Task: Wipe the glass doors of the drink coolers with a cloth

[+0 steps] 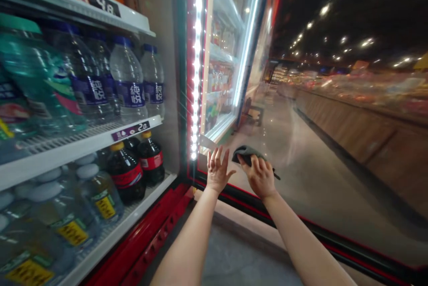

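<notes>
My right hand (259, 174) grips a dark grey cloth (249, 151), bunched under its fingers against the glass door (281, 143) of a drinks cooler. A thin dark strip pokes out to the right of that hand; what it belongs to is unclear. Just to the left, my left hand (219, 171) is raised with its fingers spread and holds nothing. It is near the door's lower corner, beside the LED strip (195, 112). Whether its fingertips touch the glass cannot be made out.
To the left, cooler shelves (133, 132) carry water bottles (129, 80), cola bottles (125, 172) and white-capped bottles (103, 196). A red sill (143, 241) runs along the cooler's base. Beyond the glass lie an aisle floor (277, 143) and a wood-panelled display (364, 143).
</notes>
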The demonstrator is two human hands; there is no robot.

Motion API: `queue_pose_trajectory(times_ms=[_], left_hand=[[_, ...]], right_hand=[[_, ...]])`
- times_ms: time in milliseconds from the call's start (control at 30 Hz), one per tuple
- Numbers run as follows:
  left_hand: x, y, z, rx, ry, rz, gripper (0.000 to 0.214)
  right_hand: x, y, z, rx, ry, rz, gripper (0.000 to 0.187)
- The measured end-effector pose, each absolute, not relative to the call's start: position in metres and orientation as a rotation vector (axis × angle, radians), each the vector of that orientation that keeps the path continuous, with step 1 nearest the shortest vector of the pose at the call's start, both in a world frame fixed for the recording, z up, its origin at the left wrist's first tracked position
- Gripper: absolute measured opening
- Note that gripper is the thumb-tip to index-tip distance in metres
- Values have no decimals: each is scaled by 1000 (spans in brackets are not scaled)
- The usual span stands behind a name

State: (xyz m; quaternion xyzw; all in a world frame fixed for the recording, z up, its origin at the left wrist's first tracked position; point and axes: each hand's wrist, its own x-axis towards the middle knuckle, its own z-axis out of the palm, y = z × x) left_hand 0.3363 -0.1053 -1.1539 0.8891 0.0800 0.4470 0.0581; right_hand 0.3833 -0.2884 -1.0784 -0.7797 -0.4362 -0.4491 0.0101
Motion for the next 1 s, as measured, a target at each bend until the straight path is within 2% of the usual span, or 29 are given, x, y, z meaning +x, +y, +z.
queue_pose_trajectory(times_ms=[100, 200, 333, 467, 567, 667, 1000], left_hand=[[330, -98, -1162, 2722, 253, 1357, 100], [327, -92, -1165, 2730, 245, 1361, 102], [326, -83, -1171, 2731, 258, 1347, 102], [318, -72, -1179, 2720, 410, 1344, 95], [308, -63, -1180, 2700, 537, 1322, 96], [300, -55, -1179, 2709, 541, 1340, 98], [292, -33, -1179, 2651, 617, 1473, 85]], right_hand=[[380, -302, -1088, -2461, -1502, -1340, 67], [384, -302, -1064, -2473, -1335, -1410, 62], [386, -260, -1033, -2400, -1068, -1471, 52], [378, -219, -1053, -2409, -1348, -1383, 54], [371, -210, -1078, -2466, -1578, -1302, 52], [368, -208, -1080, -2500, -1663, -1275, 49], [380, -121, -988, -2142, -1550, -1600, 52]])
